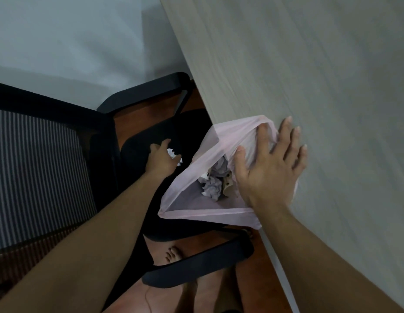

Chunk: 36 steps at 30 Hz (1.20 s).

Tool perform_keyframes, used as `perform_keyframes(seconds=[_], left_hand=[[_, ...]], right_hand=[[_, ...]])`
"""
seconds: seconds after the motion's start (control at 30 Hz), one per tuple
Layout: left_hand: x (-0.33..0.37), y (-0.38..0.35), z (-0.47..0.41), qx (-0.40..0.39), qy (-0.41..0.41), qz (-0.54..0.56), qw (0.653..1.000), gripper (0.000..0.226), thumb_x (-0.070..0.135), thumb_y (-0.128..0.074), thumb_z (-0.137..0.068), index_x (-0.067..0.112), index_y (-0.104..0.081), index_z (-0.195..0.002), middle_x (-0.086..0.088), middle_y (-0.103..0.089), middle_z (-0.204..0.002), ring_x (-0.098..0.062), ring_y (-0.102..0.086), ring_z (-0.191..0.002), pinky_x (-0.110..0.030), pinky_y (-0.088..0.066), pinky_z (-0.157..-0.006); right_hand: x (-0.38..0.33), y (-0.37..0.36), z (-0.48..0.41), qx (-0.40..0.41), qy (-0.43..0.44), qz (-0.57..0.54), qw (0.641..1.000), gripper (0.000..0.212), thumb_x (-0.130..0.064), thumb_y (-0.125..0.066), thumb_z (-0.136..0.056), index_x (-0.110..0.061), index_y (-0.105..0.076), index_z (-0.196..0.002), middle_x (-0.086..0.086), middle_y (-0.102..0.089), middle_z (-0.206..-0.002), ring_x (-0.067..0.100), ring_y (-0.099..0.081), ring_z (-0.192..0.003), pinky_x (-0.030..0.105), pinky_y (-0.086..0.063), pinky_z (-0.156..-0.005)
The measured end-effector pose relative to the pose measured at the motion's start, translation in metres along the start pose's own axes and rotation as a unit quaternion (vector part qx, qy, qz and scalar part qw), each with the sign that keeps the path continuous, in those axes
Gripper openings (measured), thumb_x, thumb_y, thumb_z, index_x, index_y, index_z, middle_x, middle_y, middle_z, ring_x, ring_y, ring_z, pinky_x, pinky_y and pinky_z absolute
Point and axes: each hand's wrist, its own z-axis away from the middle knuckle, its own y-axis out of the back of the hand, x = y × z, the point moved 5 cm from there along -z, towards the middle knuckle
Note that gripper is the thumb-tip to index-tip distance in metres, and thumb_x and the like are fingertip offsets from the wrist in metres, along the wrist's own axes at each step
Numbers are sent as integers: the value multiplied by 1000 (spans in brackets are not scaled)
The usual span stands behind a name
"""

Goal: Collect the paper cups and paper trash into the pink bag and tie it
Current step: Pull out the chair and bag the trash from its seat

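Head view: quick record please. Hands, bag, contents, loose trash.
left hand: fingers curl round a crumpled white paper on the chair seat
right hand: flat, fingers straight, presses the rim of the pink bag onto the table edge
pink bag: mouth open, untied, hanging off the table edge
bag contents: crumpled papers, with a brown cup beside them
task state: one paper not yet in the bag; bag not tied
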Motion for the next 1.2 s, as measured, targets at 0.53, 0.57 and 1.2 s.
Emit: perform_keyframes(seconds=[0.53, 0.57, 1.2], left_hand=[[58, 65, 84, -2, 2, 616, 788, 23, 26, -63, -107, 26, -65, -131, -3, -76, -128, -20, -75, -113, -30, -60, -87], [67, 72, 101, -26, -10, 635, 772, 26, 28, -62, -108, 24, -65, -134, -3, -76, -130, -19, -74, -114, -29, -61, -87], [62, 33, 165, 115, -116, 206, 965, 38, 23, -73, -99, 32, -65, -134, 6, -58, -130, -12, -70, -99, -27, -57, -89]], right_hand=[[-1, 1, -1, -4, 2, 1, 1000, 76, -64, -37, -106, -27, -29, -172, 16, -2, -184, 38, 0, -170, 63, -6, -133], [0, 1, -1, -4, 2, 0, 1000, 76, -64, -37, -106, -28, -28, -172, 16, -1, -184, 38, 1, -170, 63, -6, -133], [1, -3, -2, 6, 2, 9, 1000, 76, -65, -36, -106, -26, -32, -170, 17, -3, -184, 40, -3, -169, 64, -8, -133]])
